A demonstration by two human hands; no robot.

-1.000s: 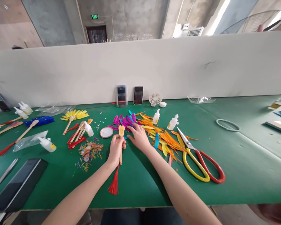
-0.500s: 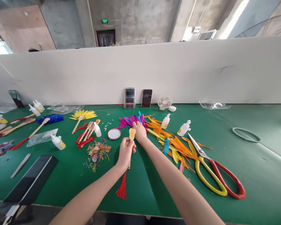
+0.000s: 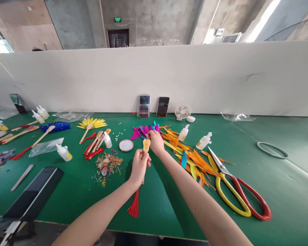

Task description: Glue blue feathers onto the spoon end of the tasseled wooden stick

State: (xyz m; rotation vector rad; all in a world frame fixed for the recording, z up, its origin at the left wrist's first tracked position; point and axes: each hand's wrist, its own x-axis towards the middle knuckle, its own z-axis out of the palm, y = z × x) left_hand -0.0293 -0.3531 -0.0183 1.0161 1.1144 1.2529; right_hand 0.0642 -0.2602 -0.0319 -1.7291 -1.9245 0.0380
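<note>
My left hand is closed round the handle of a wooden fan stick, whose gourd-shaped, yellowish head points up and away from me. A red tassel hangs from its lower end onto the table. Just beyond the stick's head, my right hand reaches to the near edge of a pile of purple feathers with some blue ones among them. Its fingers are bent together; whatever lies between the fingertips is hidden. Orange and yellow feathers spread to the right of my right forearm.
Large scissors lie partly open at right. Glue bottles, a shallow round dish, colourful scraps and more fan sticks surround my hands. Phones and a small fan stand by the white partition.
The view has shifted slightly, moving most things a little to the right. My right hand's fingers have shifted slightly at the purple feathers; my left hand keeps hold of the fan stick.
</note>
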